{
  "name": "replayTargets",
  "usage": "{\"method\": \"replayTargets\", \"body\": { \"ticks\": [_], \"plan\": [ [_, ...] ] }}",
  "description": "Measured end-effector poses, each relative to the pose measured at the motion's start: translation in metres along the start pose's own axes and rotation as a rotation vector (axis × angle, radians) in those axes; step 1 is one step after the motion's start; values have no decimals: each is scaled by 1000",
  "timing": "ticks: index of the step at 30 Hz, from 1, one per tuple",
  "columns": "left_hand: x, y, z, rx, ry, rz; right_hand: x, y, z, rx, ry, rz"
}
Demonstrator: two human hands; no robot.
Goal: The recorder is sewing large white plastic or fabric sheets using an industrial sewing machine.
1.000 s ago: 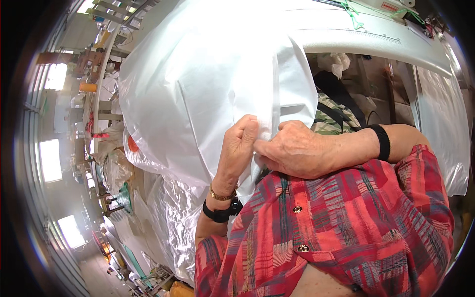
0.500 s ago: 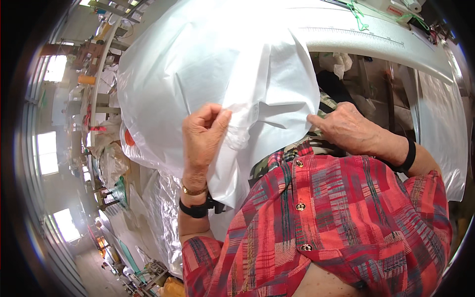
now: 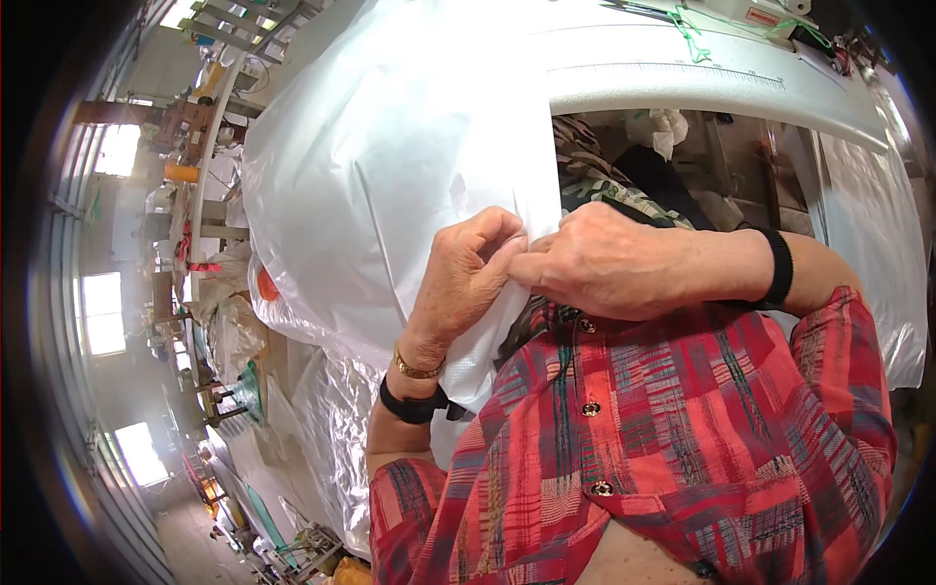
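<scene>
Bright windows line the left of the workroom, and a white tabletop curves across the upper right. Handling this sheet well calls for light, level pinches close together, with the strip between them smoothed before any pull; a hard tug would probably crease or stretch it. The left hand has thumb and index fingers meeting on the sheet near its right edge. The right hand sits right up against it, its fingers bunched on the same edge, their tips partly hidden. The sheet spreads from the tabletop toward the plaid shirt: white, softly glossy, with a long crease down its middle, a fairly straight right edge and a gathered lower end beneath the hands.
</scene>
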State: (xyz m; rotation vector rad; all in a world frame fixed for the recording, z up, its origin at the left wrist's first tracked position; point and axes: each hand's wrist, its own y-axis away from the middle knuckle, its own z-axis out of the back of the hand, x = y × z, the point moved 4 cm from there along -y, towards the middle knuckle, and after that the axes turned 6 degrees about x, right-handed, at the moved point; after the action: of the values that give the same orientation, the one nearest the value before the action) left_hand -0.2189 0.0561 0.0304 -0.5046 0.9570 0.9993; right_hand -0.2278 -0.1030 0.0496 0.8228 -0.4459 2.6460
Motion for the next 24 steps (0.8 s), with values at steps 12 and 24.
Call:
{"method": "replayTargets", "body": {
  "ticks": [12, 24],
  "plan": [
    [14, 4, -4, 62, 434, 103, 5, -16, -20, 114, 145, 36],
    [-21, 13, 72, -115, -74, 45, -113, -25, -36, -867, -472, -508]
  ]
}}
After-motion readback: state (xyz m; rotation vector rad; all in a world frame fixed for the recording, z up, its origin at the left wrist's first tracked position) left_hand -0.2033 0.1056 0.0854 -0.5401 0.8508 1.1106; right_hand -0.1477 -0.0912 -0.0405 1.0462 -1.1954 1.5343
